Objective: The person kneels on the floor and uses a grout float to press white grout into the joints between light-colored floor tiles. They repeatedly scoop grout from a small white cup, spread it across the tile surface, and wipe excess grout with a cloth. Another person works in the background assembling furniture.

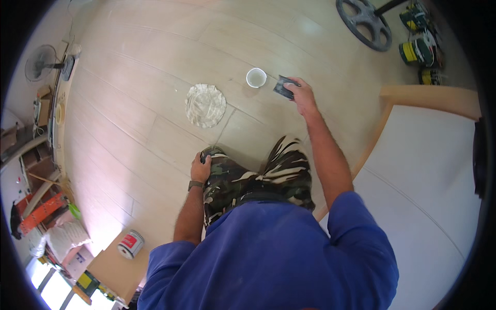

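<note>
My right hand [303, 96] is stretched forward over the tiled floor, its fingers closed on a dark, flat, rectangular spreader [283, 88] with pale smears. Just left of the spreader stands a small white cup [256, 78] with something whitish inside. Further left lies a round, cream, crumpled cloth [205, 106] with a wavy edge. My left hand [200, 168], with a dark band at the wrist, rests against my left knee in camouflage trousers. Its fingers are curled around something dark, which I cannot make out against the trousers.
Close on my right is a large white panel [413, 181] with a wood-coloured edge. A grey spoked wheel base [365, 23] and green-yellow tubs [416, 51] are at far right. Leftward stand a fan [41, 63], a tin [130, 244] on brown board and piled clutter [44, 206].
</note>
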Motion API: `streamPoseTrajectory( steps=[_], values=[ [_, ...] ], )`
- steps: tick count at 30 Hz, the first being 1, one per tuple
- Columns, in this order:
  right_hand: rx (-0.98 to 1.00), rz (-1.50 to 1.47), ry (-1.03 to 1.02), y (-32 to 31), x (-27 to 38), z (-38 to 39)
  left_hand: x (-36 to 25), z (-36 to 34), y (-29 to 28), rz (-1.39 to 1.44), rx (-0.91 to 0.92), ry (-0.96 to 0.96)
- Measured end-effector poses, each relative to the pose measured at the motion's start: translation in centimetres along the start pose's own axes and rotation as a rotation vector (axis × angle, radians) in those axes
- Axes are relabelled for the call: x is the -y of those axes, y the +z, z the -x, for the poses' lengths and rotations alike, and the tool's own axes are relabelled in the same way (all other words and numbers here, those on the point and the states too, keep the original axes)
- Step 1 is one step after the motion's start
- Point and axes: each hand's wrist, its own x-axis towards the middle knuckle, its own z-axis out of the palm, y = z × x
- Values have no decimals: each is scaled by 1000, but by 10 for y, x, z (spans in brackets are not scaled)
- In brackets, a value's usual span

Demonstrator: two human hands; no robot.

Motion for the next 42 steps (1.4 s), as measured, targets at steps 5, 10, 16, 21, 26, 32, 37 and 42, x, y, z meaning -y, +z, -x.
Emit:
streamPoseTrajectory(
  steps=[5,10,16,21,26,32,37,42],
  values=[
    [-32,471,-320,53,-10,-39,12,-11,6,-37,-46,60],
    [16,791,-247,82,-10,-64,1,-21,7,-151,-223,381],
    [101,1066,-208,90,-23,-91,-114,-71,48,358,113,404],
    [151,1180,-124,90,-32,-114,-201,-120,79,453,257,250],
    [313,1471,-68,107,-21,-108,-236,-154,87,661,413,162],
    [531,1548,-139,124,-11,-105,-239,-164,104,655,361,159],
    [517,1583,-260,120,-20,-114,-242,-161,99,763,391,224],
    [493,1506,-226,100,5,-93,-258,-159,90,696,364,112]
  ],
)
